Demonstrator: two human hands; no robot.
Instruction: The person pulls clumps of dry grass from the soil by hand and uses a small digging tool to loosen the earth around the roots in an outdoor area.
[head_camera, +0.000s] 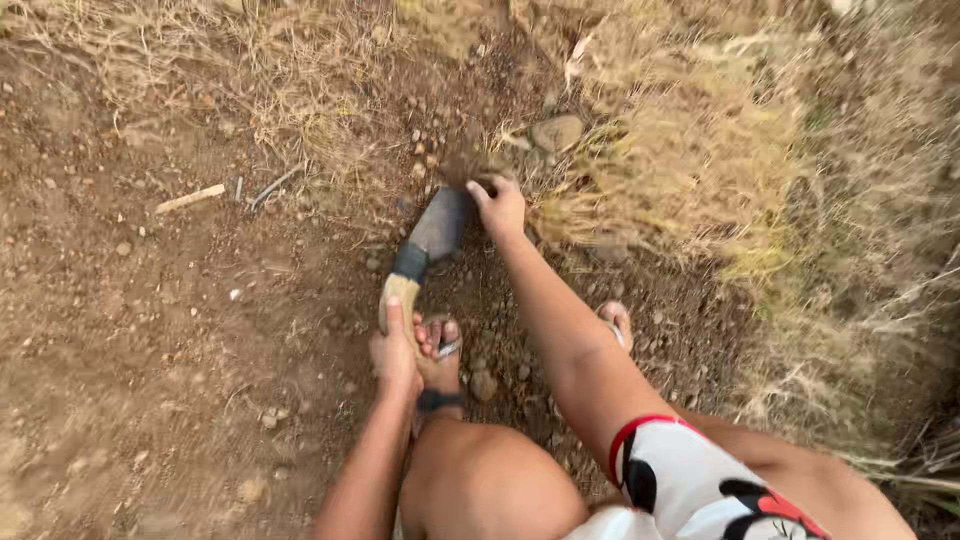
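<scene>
Your left hand (395, 350) is wrapped tight around the pale wooden handle of a short hoe with a dark grey metal blade (430, 240), blade down in the reddish-brown stony soil (150, 330). Your right hand (500, 208), fingers curled, grips a dry yellow grass clump (640, 170) just beside the blade tip.

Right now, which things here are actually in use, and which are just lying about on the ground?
In use:
- left hand, gripping the wooden handle of the hand hoe
- right hand, at the base of the dry grass clump

Lying about:
- flat stone
- pale stick
- small twigs
- scattered pebbles
</scene>
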